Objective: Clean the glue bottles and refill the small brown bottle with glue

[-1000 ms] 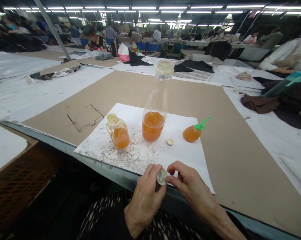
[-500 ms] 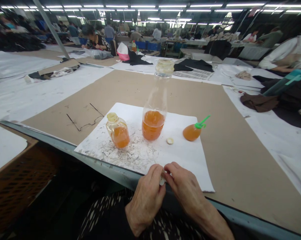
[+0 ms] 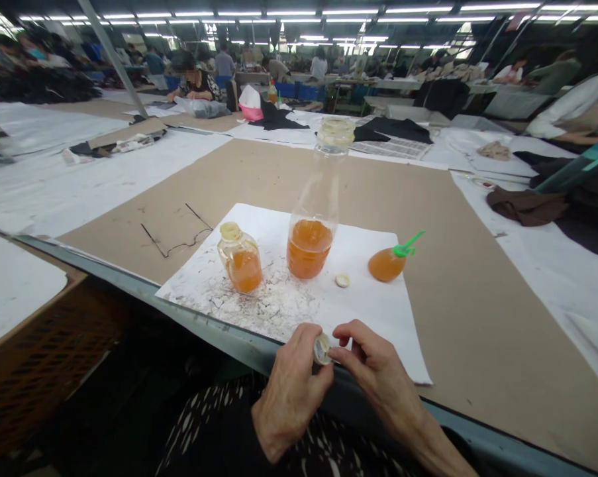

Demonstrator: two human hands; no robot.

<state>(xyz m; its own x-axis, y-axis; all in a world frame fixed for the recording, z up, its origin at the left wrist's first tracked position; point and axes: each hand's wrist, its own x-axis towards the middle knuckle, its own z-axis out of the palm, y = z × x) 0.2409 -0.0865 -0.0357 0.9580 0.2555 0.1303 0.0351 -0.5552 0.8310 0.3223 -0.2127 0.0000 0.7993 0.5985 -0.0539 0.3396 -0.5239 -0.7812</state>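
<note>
My left hand (image 3: 293, 384) pinches a small round whitish bottle cap (image 3: 322, 349) by its rim, with the hollow side facing my right hand. My right hand (image 3: 373, 361) is beside it, the thumb tip at the cap's inside and the curled index finger raised apart from the thumb. Beyond my hands, on a white paper sheet (image 3: 378, 318), stand a short clear bottle (image 3: 244, 265) and a tall clear bottle (image 3: 311, 248), both holding orange liquid. A second cap (image 3: 342, 281) lies near the tall bottle. Farther right rests a squat orange bottle (image 3: 387, 264) with a green spout.
Eyeglasses (image 3: 177, 242) lie on brown paper (image 3: 457, 278) to the left. Dark specks cover the white sheet's near left part. The table's metal edge (image 3: 219, 338) runs before me, with an orange crate (image 3: 45, 371) below left. Dark cloth (image 3: 527, 202) lies right. Several people work behind.
The cap has turned so its hollow inside shows. My right index finger has lifted away from it while the thumb stays close. The view has shifted slightly, and the bottles stand unmoved.
</note>
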